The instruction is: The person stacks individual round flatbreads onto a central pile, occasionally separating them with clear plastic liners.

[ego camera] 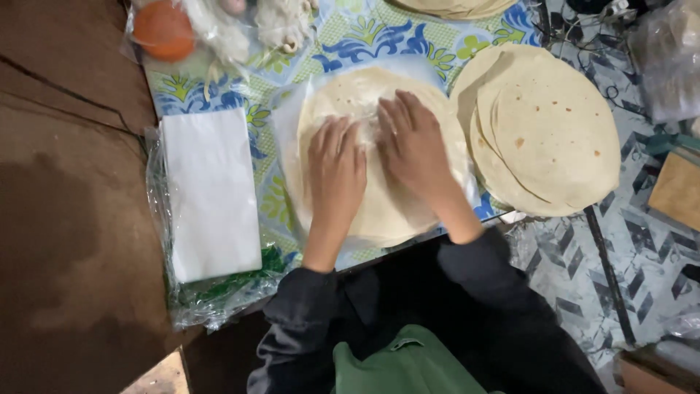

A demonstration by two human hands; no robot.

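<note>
Both hands lie flat, fingers spread and gripping nothing: the left hand (335, 171) presses palm-down on the near-left part of a round flatbread (379, 211), and the right hand (415, 146) rests beside it, its fingertips touching the middle of the same flatbread. That flatbread sits on a thin clear plastic sheet (288, 124) spread over the desk (364, 40), whose cloth carries a blue, green and white leaf pattern. The work in hand looks like smoothing or pressing the flatbread flat against the plastic, or feeling for its edge; a clean lift from here would call for the fingers to curl under the rim rather than press on top, since the bread looks thin and easy to tear.

Just right of the right hand, a fanned stack of flatbreads (554, 138) overlaps the desk's edge. To the left lies a white paper stack (211, 193) in a clear bag. At the far edge, a bag holds an orange round thing (162, 29).
</note>
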